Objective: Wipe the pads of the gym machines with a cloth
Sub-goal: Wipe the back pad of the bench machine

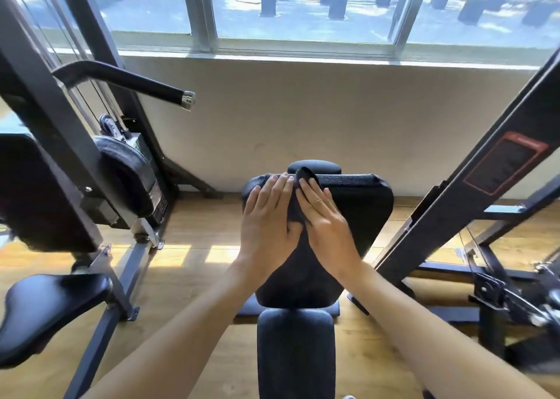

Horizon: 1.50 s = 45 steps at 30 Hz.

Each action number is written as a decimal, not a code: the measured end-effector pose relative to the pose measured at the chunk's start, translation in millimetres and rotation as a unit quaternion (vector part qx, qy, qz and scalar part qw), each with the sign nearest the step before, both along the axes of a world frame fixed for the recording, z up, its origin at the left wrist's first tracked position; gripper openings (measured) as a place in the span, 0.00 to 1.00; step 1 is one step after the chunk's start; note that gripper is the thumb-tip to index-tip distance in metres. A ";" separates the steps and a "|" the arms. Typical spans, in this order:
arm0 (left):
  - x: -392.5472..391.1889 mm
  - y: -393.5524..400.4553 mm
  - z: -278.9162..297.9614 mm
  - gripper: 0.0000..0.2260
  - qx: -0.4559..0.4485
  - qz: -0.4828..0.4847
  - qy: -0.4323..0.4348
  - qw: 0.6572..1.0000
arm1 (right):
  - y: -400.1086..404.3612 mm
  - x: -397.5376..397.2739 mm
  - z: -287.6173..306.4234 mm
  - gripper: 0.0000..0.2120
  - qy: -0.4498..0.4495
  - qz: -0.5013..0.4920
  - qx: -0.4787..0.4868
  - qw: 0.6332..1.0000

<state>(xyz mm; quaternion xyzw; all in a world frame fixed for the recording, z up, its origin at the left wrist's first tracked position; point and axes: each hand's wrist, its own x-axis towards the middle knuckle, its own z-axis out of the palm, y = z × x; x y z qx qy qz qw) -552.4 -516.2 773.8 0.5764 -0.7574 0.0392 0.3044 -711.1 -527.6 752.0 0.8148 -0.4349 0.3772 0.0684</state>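
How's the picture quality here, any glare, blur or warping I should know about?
Head view: window is washed out by daylight; sun patches glare on the floor; wide-angle bends the machine frame; edges smear; both hands and the dark cloth on the back pad stay sharp.

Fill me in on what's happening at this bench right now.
A person is wiping a gym bench. Both hands lie flat, fingers straight, on a dark cloth near the top of the black back pad: the left hand on the left, the right hand beside it. The seat pad below is untouched. Another machine stands at left.
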 end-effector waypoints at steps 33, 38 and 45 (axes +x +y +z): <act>78.8 -6.7 -12.8 0.46 0.086 -0.172 0.091 0.977 | 16.3 79.8 -9.1 0.31 -0.113 -0.110 0.031 0.987; 82.0 -7.0 -10.7 0.45 0.082 -0.176 0.082 0.978 | 10.5 51.3 -15.9 0.40 -0.031 -0.097 0.001 0.995; 73.4 -5.5 -15.7 0.46 0.075 -0.155 0.077 0.982 | 11.9 -59.3 -16.8 0.33 -0.136 -0.308 0.053 0.940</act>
